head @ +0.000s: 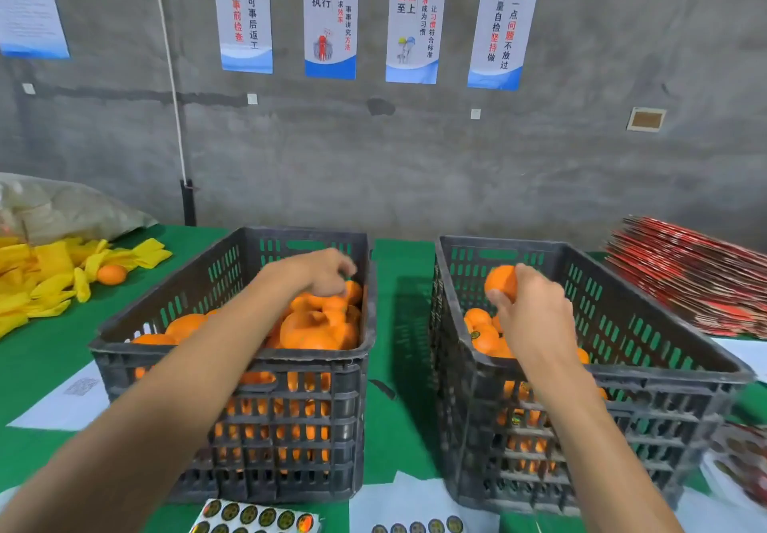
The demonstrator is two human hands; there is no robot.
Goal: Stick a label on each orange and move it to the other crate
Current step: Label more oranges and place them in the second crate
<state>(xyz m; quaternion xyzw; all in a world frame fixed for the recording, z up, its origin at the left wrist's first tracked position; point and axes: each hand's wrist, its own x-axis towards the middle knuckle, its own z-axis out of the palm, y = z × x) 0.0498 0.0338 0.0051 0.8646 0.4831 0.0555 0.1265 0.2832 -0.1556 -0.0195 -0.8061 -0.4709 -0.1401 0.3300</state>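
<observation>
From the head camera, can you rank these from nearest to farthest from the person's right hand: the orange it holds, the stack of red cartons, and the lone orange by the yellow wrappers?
1. The held orange, in the right hand's grip over the right crate.
2. The stack of red cartons, at the table's right edge.
3. The lone orange, far left among the yellow wrappers.
</observation>
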